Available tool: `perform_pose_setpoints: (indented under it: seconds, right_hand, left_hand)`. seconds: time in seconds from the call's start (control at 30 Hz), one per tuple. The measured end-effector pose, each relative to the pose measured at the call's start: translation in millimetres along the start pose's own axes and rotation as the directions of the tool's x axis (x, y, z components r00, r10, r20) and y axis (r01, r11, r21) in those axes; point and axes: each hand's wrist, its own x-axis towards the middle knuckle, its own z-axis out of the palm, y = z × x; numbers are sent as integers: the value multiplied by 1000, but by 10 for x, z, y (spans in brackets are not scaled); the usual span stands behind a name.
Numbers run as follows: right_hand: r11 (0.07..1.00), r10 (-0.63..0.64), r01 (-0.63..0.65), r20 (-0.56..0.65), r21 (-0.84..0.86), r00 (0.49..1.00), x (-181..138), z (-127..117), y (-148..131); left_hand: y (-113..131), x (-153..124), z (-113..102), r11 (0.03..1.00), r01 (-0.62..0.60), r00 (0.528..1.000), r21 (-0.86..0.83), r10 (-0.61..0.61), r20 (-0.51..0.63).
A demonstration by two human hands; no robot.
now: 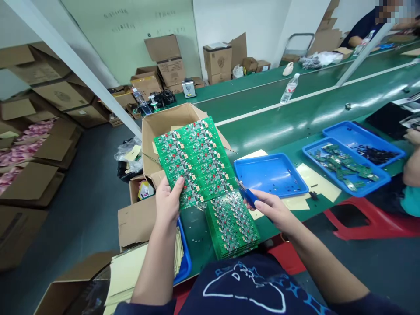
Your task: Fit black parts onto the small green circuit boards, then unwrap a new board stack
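My left hand [169, 195] grips a green circuit board panel [193, 159] by its lower left edge, thumb on top. The panel is held up, tilted, with rows of small components and red parts on it. My right hand [267, 204] is closed around blue-handled cutters [248, 195], whose metal jaws are at the panel's lower right corner; whether they touch it I cannot tell. Below the panel, a stack of similar circuit boards [232, 225] lies on the green bench near my body.
An empty-looking blue tray [271, 175] with small scraps lies to the right. Beyond it are a blue tray of cut boards [348, 168] and a blue tray of black parts [377, 151]. An open carton [151, 144] stands behind the panel. A co-worker's arm [411, 168] shows at the right edge.
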Motion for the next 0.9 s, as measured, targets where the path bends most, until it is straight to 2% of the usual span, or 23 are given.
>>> perform_pose_setpoints:
  seconds: [0.07,0.13,0.23,0.47,0.67,0.9]
  right_hand:
    - [999,-10,8,-57,-44,998,-5,-8,-48]
    - [998,5,-10,-64,-68,998,-3,-20,-69]
    - [997,19,-20,-13,-79,1000,7,-33,-94]
    - [997,58,-52,100,-64,993,28,-87,-126]
    - [996,48,-41,78,-85,996,5,-104,-101]
    - [997,51,-41,165,-61,985,0,-105,-205]
  left_hand:
    - [41,-18,-16,1000,-16,1000,-27,16,-23]
    - [56,-30,-34,999,-30,999,-43,29,-35]
    - [60,-51,-49,999,-49,998,-24,48,-47]
    - [73,-94,-72,1000,-16,1000,27,16,7]
    - [78,-115,-90,1000,-19,1000,15,19,-16]
    - [117,-154,-83,1000,-13,1000,29,12,11]
